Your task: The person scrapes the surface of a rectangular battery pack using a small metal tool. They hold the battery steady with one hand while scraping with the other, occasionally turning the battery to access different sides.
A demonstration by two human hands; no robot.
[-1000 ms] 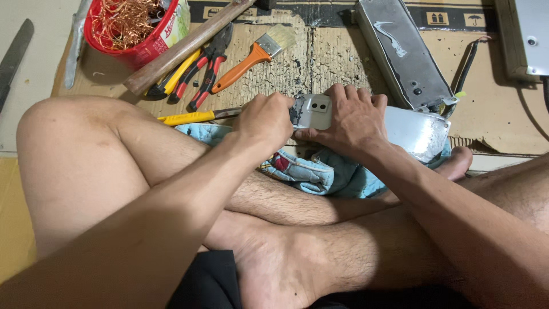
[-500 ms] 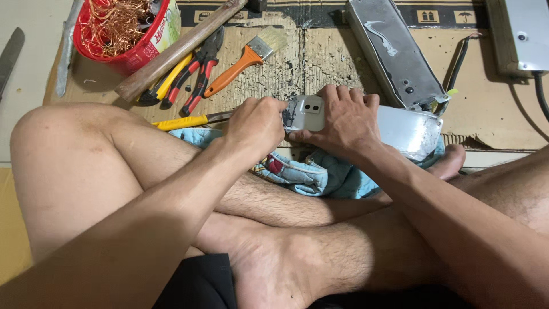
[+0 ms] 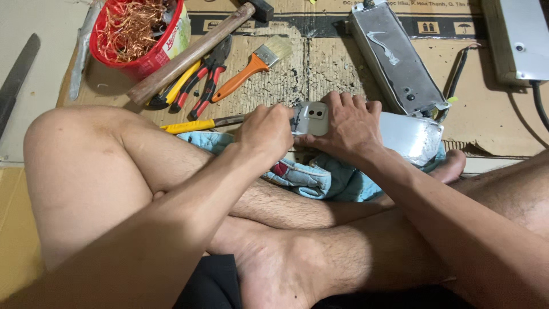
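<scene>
A silver-grey metal casing (image 3: 412, 136) lies across a light blue cloth (image 3: 320, 174) over my crossed legs. My right hand (image 3: 346, 127) presses down on the casing's left end, fingers over a small white block with two round holes (image 3: 313, 117). My left hand (image 3: 267, 133) is closed around a yellow-handled screwdriver (image 3: 197, 124), whose handle sticks out to the left. Its tip is hidden between my hands at the casing's end.
On the cardboard mat (image 3: 503, 114): a red tub of copper wire (image 3: 137, 28), a wooden-handled hammer (image 3: 194, 52), red and yellow pliers (image 3: 197, 86), an orange-handled brush (image 3: 251, 67), a second long metal casing (image 3: 394, 54), a grey box with cable (image 3: 523, 37). A dark blade (image 3: 17, 77) lies left.
The view has shifted slightly, bringing the tools lower in frame. Both hands stay at the casing's end with only small movements.
</scene>
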